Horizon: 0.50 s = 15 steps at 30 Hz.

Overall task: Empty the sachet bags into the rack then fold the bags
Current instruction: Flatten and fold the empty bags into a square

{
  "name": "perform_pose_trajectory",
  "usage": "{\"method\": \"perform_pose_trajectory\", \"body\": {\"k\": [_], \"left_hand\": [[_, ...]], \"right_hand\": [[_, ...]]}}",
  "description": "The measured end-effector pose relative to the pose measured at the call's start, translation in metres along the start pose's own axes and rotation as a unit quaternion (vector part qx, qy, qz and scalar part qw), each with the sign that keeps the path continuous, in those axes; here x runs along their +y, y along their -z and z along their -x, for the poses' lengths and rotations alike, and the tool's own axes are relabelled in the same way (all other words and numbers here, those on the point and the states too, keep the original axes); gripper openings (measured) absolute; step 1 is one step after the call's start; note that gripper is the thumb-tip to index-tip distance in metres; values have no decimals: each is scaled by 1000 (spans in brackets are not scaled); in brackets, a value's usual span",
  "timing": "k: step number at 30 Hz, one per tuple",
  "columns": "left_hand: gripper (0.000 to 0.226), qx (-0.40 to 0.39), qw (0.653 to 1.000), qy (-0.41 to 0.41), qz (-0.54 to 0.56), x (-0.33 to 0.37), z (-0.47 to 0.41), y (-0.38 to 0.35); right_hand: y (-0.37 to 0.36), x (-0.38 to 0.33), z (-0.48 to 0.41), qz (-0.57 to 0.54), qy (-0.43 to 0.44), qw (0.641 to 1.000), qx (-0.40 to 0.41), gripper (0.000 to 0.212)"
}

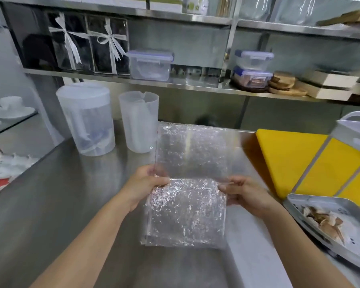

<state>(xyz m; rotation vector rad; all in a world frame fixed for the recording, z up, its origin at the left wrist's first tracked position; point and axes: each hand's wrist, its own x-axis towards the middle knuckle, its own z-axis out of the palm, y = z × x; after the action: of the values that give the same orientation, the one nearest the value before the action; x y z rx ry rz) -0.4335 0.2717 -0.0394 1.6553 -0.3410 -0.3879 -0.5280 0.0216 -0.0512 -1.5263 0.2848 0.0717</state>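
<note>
Above steel counter, crinkled clear bag, half-folded, both edges pinched

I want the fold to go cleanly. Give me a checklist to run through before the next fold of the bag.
1. Bag empty: ok, nothing shows through the clear plastic.
2. Both sides gripped: ok, left hand and right hand pinch opposite edges at the crease.
3. First fold started: ok, the upper half stands up from the crease and the lower half hangs down.
4. Edges lined up: cannot tell, the plastic is crinkled and blurred.
5. Contents in the rack: ok, brown pieces lie in it.
6. Counter under the bag clear: ok.
</note>
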Motion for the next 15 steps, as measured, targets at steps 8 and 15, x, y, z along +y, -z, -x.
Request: {"method": "perform_pose_trajectory", "body": {"k": [8, 15], "left_hand": [[22, -10, 998, -3, 55, -6, 5, 8], [49, 16, 999, -23, -34, -7, 9, 1]], "right_hand": [[13, 19, -2, -127, 12, 992, -4, 15], [26, 26, -1, -108, 47, 993, -13, 30]]}}
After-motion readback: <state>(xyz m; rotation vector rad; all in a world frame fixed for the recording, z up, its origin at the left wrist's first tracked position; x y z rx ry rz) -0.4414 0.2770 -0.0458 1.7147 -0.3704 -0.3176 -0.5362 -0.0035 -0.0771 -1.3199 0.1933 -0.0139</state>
